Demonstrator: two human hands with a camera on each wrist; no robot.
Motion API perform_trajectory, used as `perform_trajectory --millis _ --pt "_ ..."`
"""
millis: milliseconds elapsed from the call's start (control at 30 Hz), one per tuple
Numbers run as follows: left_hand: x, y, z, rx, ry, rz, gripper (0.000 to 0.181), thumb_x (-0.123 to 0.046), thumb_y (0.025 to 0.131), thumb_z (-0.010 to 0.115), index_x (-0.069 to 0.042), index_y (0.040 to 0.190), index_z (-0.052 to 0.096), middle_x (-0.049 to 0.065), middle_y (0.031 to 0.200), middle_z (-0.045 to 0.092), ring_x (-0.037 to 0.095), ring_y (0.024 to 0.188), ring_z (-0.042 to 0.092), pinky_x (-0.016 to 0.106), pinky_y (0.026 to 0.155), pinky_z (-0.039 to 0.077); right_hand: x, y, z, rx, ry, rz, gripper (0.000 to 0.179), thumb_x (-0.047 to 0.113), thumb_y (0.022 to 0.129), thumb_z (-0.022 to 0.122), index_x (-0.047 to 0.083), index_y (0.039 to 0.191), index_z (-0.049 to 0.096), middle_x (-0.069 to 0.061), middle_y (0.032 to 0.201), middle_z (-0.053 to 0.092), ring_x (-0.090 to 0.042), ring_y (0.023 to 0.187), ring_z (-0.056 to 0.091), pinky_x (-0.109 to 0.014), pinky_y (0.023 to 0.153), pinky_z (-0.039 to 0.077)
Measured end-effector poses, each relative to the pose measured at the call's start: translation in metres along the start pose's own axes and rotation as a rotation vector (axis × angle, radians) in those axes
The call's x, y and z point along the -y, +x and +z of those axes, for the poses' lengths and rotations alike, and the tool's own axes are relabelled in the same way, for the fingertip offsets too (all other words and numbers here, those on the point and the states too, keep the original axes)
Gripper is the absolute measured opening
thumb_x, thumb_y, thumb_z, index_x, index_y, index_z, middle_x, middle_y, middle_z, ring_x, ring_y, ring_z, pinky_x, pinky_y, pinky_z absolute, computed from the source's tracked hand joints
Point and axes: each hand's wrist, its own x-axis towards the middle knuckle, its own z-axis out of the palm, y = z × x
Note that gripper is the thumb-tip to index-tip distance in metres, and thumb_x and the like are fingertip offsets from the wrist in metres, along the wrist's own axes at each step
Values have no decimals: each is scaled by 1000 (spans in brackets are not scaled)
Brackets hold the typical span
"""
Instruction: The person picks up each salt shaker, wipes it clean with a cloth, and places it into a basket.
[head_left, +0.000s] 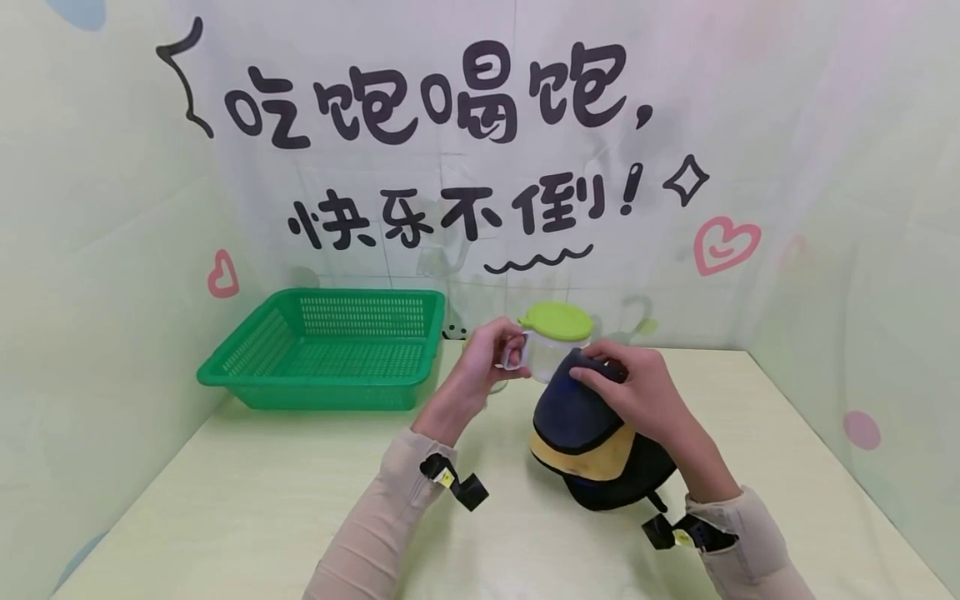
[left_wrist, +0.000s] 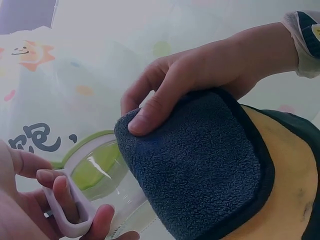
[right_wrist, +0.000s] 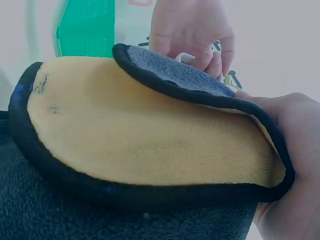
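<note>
My left hand [head_left: 483, 358] grips the white handle [left_wrist: 86, 226] of a clear jar [head_left: 546, 357] with a lime-green lid [head_left: 558, 322], holding it above the table. With my right hand [head_left: 641, 387] I pinch the top of a folded cloth [head_left: 573, 408], dark blue on one face and yellow on the other, with black edging. The cloth hangs down in front of the jar's right side and hides part of it. Whether cloth and jar touch, I cannot tell. Yellow and dark layers [right_wrist: 150, 135] of the cloth show in the right wrist view.
A green plastic basket [head_left: 330, 385] with slotted walls stands at the back left of the pale table [head_left: 247, 500]. Behind the table hangs a printed curtain [head_left: 465, 167] with large dark characters, and further curtain sheets close off both sides.
</note>
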Motion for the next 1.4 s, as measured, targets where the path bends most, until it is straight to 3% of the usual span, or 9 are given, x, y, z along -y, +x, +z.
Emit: perform_trajectory --millis 100,367,567,767,1067,1200,1400 --pt "-1 0 0 0 1 3 29 -23 91 51 -12 65 43 -2 61 44 17 61 43 34 70 54 0 0 0 23 17 21 15 17 89 81 14 102 75 0 93 77 -10 77 65 -27 72 57" --pt "-3 -3 -2 -20 -60 15 28 -21 90 50 -11 65 43 -3 58 44 15 59 44 36 70 54 -3 1 3 192 9 69 11 24 90 80 22 100 75 7 90 74 -10 74 60 -27 71 54" --pt "-4 -3 -3 -17 -73 21 28 -20 90 51 -12 64 43 -3 58 44 15 58 45 35 70 55 -4 1 2 234 -9 68 9 24 91 79 23 98 75 8 86 72 -8 70 58 -27 69 52" --pt "-4 -1 -2 -15 -66 11 28 -21 89 50 -12 64 43 -3 58 44 15 59 45 35 70 55 -3 0 1 182 -18 44 11 23 90 80 21 99 75 7 89 74 -9 71 60 -27 69 54" --pt "-1 0 2 -24 -36 -18 28 -22 90 51 -12 65 44 -3 60 44 15 60 45 34 70 54 -3 -2 0 -36 -12 -3 15 16 87 83 14 101 76 0 91 78 -11 77 68 -29 72 58" --pt "-1 -1 3 -24 -19 -9 29 -23 91 51 -11 65 44 -2 61 44 16 61 44 34 70 55 -3 -1 0 -35 -6 0 16 16 87 82 13 102 75 -1 93 78 -12 78 70 -29 73 58" --pt "-3 -2 2 -20 -20 -2 29 -22 91 50 -12 65 42 -2 61 43 16 62 44 34 70 54 -4 0 0 48 1 43 17 19 89 81 14 104 74 0 94 77 -11 78 68 -29 73 58"
